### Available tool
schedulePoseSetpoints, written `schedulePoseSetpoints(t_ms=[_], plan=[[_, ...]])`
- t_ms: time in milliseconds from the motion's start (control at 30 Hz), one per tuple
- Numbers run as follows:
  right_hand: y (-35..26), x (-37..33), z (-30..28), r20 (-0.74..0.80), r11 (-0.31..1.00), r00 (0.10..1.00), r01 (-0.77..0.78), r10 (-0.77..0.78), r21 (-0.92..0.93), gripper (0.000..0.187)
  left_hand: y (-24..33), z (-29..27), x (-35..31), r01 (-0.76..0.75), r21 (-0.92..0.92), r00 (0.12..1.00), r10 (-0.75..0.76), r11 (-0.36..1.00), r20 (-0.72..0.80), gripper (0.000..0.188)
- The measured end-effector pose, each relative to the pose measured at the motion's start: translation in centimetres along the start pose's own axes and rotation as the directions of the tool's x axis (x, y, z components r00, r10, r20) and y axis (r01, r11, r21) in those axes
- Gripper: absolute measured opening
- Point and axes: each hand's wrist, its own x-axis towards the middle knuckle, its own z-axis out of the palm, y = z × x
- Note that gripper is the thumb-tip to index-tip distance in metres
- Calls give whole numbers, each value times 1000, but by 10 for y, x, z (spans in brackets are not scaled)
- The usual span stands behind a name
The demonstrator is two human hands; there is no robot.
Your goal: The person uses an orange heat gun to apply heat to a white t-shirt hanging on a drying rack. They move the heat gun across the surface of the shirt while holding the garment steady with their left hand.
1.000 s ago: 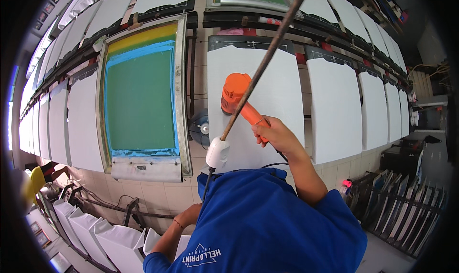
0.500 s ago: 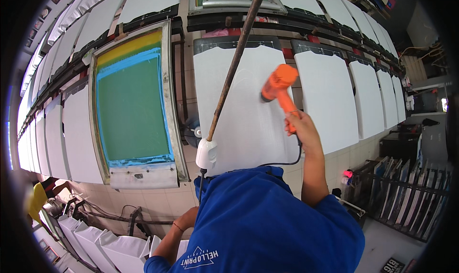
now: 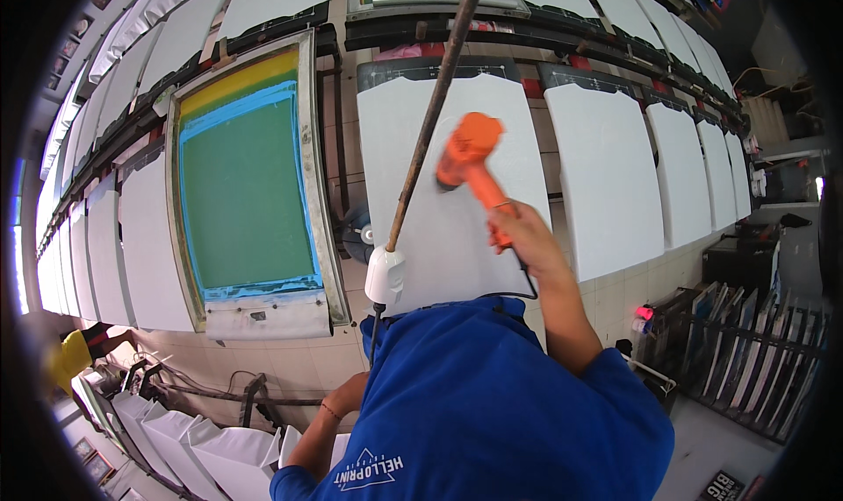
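Note:
My right hand [image 3: 524, 235] is wrapped round the handle of an orange heat gun [image 3: 470, 150]. Its dark nozzle tilts down to the left over a white garment [image 3: 465, 237] stretched on a dark board [image 3: 487, 64]. A black cord [image 3: 522, 277] runs from the handle toward my waist. Beside my left hip is my left hand [image 3: 350, 393], its fingers hidden behind the blue shirt [image 3: 492, 396]. In front of the garment hangs a brown rod [image 3: 430, 132] with a white socket block [image 3: 385, 275] at its lower end.
A green printing screen [image 3: 250, 185] in a metal frame stands at the left. More white garments on boards [image 3: 606, 176] line both sides, and others [image 3: 228, 448] lie behind me. A dark rack of upright frames [image 3: 746, 352] occupies the right. Dark rails [image 3: 571, 40] run across the far side.
The heat gun and my right hand have moved left across the garment. My left hand stays beside my hip. The view has shifted slightly.

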Motion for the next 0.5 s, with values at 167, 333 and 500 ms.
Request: schedulePoseSetpoints(t_ms=[167,333,500], plan=[[2,11,53,232,998,971,-54,56,-16,34,-16,11,-2,86,73,989,-94,994,115,43],[6,9,39,195,999,980,-32,35,-21,29,-20,21,-7,103,90,990,-111,991,87,41],[7,-13,-30,-89,999,996,6,-10,-45,28,6,26,-7,23,8,997,-23,1000,-77,44]])
